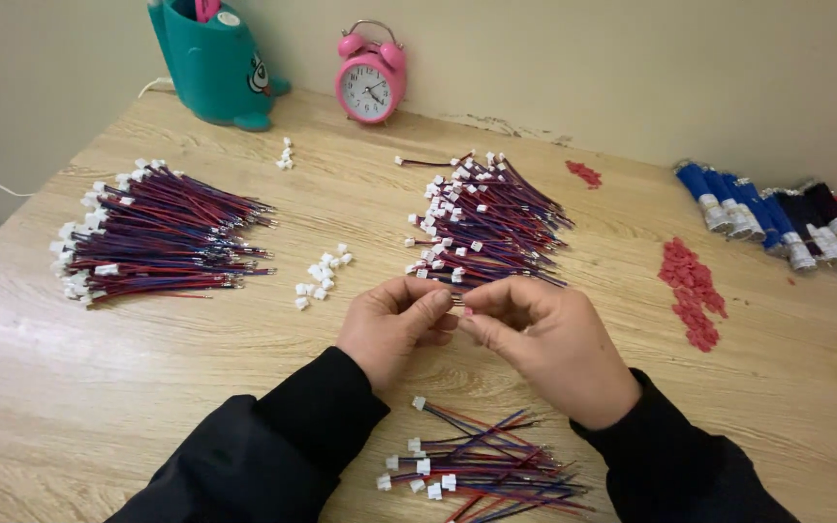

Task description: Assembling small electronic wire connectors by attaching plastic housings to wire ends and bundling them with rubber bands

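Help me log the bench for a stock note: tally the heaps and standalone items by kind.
Heaps of red-and-blue wire leads: 3
Clusters of loose white connectors: 2
Patches of red pieces: 2
Pink alarm clock: 1
Teal holder: 1
Total: 9

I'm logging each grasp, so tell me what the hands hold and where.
The left hand and right hand meet fingertip to fingertip on something small between them. It is mostly hidden, so the thing and the place of the grip cannot be told.
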